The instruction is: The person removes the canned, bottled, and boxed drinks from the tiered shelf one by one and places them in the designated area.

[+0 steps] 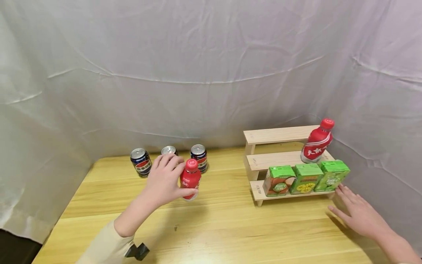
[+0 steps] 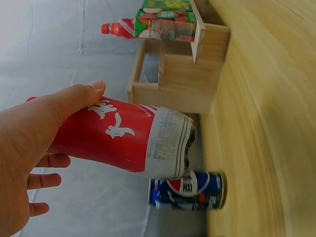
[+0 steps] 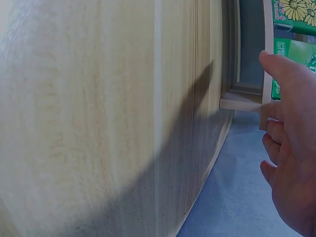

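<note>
My left hand [image 1: 166, 179] grips a red plastic bottle [image 1: 190, 179] with a red cap and white lettering. In the left wrist view the bottle [image 2: 116, 133] is held off the tabletop, its base pointing down toward the wood. Beside the right end of a stepped wooden shelf [image 1: 273, 159] is my right hand [image 1: 359, 211], its fingers extended. Its fingertips lie close to the lowest step and a green drink carton [image 1: 331, 176]; whether they touch, I cannot tell. A second red bottle [image 1: 317, 143] stands on the middle step.
Two more drink cartons, one brown and green [image 1: 279, 181], one with yellow flowers [image 1: 306, 179], share the lowest step. Three dark blue cans stand at the back: left can [image 1: 141, 163], middle can [image 1: 169, 150], partly hidden by my hand, and right can [image 1: 199, 157]. Grey cloth [image 1: 197, 102] surrounds the table.
</note>
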Tool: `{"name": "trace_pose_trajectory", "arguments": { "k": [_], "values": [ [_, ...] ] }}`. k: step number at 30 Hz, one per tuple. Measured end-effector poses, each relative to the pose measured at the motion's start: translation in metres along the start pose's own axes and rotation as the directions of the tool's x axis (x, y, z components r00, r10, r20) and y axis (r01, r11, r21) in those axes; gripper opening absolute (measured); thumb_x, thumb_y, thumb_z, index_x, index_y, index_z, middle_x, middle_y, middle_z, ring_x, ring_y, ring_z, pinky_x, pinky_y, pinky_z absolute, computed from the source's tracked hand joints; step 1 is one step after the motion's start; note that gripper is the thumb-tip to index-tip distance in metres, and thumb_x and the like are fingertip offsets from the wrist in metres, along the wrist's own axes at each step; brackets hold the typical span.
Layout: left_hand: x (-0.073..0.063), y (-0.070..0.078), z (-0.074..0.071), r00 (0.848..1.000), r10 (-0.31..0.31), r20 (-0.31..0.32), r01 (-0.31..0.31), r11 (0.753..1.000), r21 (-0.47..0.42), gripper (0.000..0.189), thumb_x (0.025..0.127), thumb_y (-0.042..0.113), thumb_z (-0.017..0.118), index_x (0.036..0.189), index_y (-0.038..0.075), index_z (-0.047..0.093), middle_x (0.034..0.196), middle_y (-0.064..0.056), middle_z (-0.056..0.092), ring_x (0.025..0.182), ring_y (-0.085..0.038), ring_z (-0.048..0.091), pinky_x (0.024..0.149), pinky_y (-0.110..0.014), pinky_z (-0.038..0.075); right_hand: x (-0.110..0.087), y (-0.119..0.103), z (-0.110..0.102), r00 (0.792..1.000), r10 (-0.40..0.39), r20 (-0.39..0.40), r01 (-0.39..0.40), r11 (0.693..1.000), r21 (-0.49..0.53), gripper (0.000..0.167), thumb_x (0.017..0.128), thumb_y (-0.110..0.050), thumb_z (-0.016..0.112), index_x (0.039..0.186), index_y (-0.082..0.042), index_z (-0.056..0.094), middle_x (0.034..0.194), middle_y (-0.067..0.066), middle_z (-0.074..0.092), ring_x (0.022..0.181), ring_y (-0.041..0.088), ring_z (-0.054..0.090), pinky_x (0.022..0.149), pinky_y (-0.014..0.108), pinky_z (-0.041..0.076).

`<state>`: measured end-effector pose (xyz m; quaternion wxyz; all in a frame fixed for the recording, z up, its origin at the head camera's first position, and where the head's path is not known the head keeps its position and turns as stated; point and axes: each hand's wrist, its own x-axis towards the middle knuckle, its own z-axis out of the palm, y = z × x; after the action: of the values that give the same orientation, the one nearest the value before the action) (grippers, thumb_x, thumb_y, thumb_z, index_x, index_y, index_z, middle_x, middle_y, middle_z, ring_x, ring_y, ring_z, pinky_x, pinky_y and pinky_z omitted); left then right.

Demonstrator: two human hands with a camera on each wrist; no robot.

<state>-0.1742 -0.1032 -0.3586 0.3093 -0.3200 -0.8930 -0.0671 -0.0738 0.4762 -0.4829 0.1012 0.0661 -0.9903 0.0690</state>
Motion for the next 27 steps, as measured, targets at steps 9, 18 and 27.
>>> {"name": "trace_pose_trajectory", "arguments": {
  "k": [9,18,27],
  "values": [
    [-0.023,-0.018,-0.011,1.0,-0.011,0.023,0.011,1.0,0.01,0.074,0.056,0.069,0.08,0.102,0.012,0.068,0.112,-0.002,0.062,0.11,-0.029,0.051,0.101,-0.051,0.034,-0.002,0.002,0.0,0.999,0.014,0.038,-0.014,1.0,0.008,0.075,0.098,-0.041,0.053,0.144,0.015,0.032,0.154,0.035,0.019,0.15,0.039,0.0,0.108,0.018,-0.026],
    [-0.045,-0.039,-0.016,1.0,-0.003,0.028,0.002,0.999,0.035,0.07,0.054,0.065,0.081,0.094,0.01,0.066,0.105,-0.004,0.062,0.107,-0.03,0.052,0.099,-0.052,0.036,0.0,0.002,-0.003,0.996,0.039,0.079,-0.041,0.999,0.03,0.08,0.098,-0.044,0.053,0.146,0.014,0.027,0.156,0.035,0.013,0.147,0.048,0.007,0.111,0.026,-0.026],
    [-0.062,-0.066,-0.016,0.996,-0.056,0.073,0.051,0.996,0.074,0.07,0.052,0.06,0.084,0.094,0.007,0.067,0.105,-0.006,0.063,0.105,-0.031,0.053,0.093,-0.052,0.039,0.0,0.003,0.001,0.999,0.016,0.047,-0.017,1.0,0.024,0.079,0.097,-0.043,0.054,0.145,0.015,0.028,0.156,0.034,0.013,0.15,0.042,0.0,0.11,0.022,-0.026]
  ]
}}
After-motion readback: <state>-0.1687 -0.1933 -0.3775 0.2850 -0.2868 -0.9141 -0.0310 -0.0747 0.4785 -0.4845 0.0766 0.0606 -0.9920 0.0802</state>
